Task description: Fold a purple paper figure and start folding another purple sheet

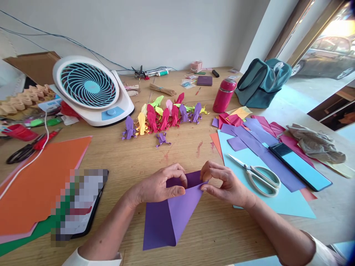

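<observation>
A sheet of purple paper (181,212), partly folded, stands bent up from the wooden table in front of me. Its upper layer rises into a loose fold with a gap behind it. My left hand (163,183) holds the top edge, thumb at the front and curled fingers reaching behind. At the upper right corner, my right hand (223,183) pinches the paper between thumb and fingertips. Beyond my hands stand several folded paper figures in red, purple, yellow and pink, with one small purple figure (162,139) nearest to me.
White-handled scissors (260,177) and a phone (301,166) lie on coloured paper at right. Another phone (83,207) lies left beside orange paper (47,181). A fan (93,88), red flask (224,96) and teal bag (260,87) stand farther back.
</observation>
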The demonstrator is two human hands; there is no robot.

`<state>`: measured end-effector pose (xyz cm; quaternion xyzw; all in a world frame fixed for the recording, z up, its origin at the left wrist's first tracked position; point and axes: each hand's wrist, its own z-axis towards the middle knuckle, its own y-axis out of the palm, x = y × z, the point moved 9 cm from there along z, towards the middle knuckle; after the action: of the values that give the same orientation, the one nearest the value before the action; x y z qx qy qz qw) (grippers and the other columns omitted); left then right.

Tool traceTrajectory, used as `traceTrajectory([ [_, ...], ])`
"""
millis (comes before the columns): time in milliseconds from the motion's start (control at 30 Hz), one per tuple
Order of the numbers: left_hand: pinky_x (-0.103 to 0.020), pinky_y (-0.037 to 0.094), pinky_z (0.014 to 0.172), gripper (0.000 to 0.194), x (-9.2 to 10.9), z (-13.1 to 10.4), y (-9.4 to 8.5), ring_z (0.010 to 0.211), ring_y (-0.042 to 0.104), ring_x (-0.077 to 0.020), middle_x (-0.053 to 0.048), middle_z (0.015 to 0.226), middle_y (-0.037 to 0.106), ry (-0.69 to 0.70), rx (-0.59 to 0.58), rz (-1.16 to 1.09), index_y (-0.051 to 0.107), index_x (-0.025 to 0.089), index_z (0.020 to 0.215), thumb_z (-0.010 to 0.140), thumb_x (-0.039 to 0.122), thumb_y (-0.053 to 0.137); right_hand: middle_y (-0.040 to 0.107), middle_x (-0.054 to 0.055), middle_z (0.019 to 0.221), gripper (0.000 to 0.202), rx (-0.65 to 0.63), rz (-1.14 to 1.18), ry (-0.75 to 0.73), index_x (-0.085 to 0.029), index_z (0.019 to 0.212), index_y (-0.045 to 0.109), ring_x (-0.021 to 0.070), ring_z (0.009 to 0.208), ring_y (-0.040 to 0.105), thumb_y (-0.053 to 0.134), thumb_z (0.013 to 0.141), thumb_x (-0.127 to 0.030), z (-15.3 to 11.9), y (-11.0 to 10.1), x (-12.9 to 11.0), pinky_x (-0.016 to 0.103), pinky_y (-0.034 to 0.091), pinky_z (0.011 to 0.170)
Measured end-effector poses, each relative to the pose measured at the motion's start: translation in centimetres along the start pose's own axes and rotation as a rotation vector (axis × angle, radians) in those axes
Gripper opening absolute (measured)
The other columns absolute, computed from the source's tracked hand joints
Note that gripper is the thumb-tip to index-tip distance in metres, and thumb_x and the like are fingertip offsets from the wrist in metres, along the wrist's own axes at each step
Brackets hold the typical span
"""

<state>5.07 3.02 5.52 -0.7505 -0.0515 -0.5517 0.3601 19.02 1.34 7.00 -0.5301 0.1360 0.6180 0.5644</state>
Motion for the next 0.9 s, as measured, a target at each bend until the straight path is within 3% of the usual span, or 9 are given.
traceTrajectory([
  [333,-0.027,0.045,0.084,0.015,-0.2,-0.2,0.4,0.092,0.062,-0.0167,-0.003,0.11,0.065,-0.115,0.101,0.057,0.065,0.019,0.082,0.089,0.033,0.062,0.056,0.002,0.079,0.027,0.028,-0.084,0.186,-0.019,0.076,0.059,0.0136,0.07,0.054,0.07,0.087,-0.042,-0.1,0.5,2.2,0.027,0.045,0.063],
  [500,-0.026,0.044,0.085,0.013,-0.5,-0.4,0.4,0.095,0.064,-0.0158,0.001,0.107,0.068,-0.142,0.12,0.052,0.065,0.02,0.077,0.087,0.027,0.063,0.055,0.002,0.08,0.023,0.035,-0.13,0.226,-0.019,0.077,0.06,0.0127,0.07,0.054,0.07,0.087,-0.038,-0.2,0.9,2.8,0.027,0.044,0.063],
  [667,-0.026,0.043,0.077,0.019,-1.1,-0.5,0.3,0.084,0.063,-0.0149,0.001,0.094,0.069,-0.205,0.187,0.091,0.063,0.019,0.072,0.088,0.031,0.063,0.054,0.002,0.08,0.021,0.047,-0.146,0.215,-0.019,0.08,0.062,0.0125,0.069,0.053,0.07,0.087,-0.037,-0.2,1.0,2.5,0.027,0.044,0.063],
  [767,-0.025,0.042,0.071,0.021,-1.1,-0.5,-0.1,0.075,0.06,-0.0141,0.002,0.082,0.066,-0.222,0.267,0.137,0.061,0.019,0.072,0.088,0.032,0.063,0.056,0.004,0.087,0.018,0.079,-0.111,0.191,-0.02,0.091,0.065,0.0143,0.075,0.055,0.07,0.087,-0.037,-0.2,0.7,2.2,0.029,0.048,0.069],
  [900,-0.024,0.04,0.067,0.019,0.1,-0.5,-0.8,0.069,0.055,-0.0122,0.003,0.074,0.062,-0.167,0.344,0.185,0.061,0.019,0.074,0.091,0.029,0.059,0.057,0.009,0.114,0.041,0.227,0.063,0.294,-0.023,0.12,0.058,0.0153,0.081,0.058,0.07,0.086,-0.042,-0.6,-0.5,3.6,0.032,0.051,0.077],
])
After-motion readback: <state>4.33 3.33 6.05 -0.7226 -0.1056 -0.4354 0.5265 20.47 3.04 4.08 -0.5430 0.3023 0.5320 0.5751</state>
